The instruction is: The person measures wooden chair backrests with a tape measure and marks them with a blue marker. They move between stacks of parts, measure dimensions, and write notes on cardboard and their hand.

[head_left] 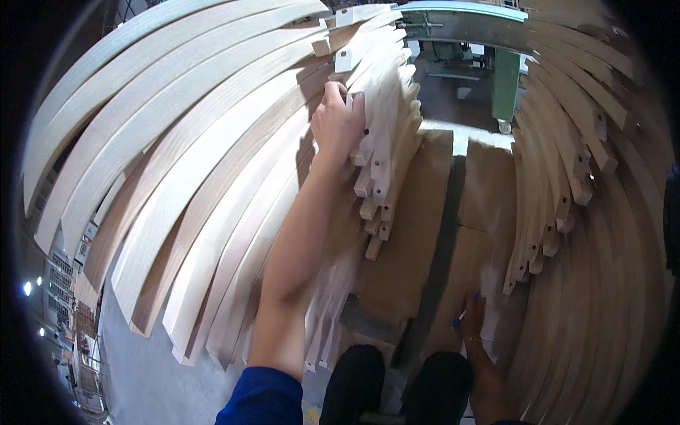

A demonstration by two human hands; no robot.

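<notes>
A tall stack of pale, curved wooden slats (205, 170) fills the left side, with drilled holes near the slats' ends. My left hand (336, 124) reaches up to that stack, fingers curled and thumb pressed around the end of one wooden slat (356, 106). Low on the right, my right hand (473, 317) is closed on a thin blue-and-white pen-like stick (459, 319). That hand is beside a second stack of curved slats (559, 184), which lies in shadow and looks browner.
Brown cardboard sheets (397, 276) cover the floor between the stacks, with a dark strip (439, 248) running between them. A green machine leg (505, 88) on a foot stands beyond. My knees (354, 386) are at the bottom edge.
</notes>
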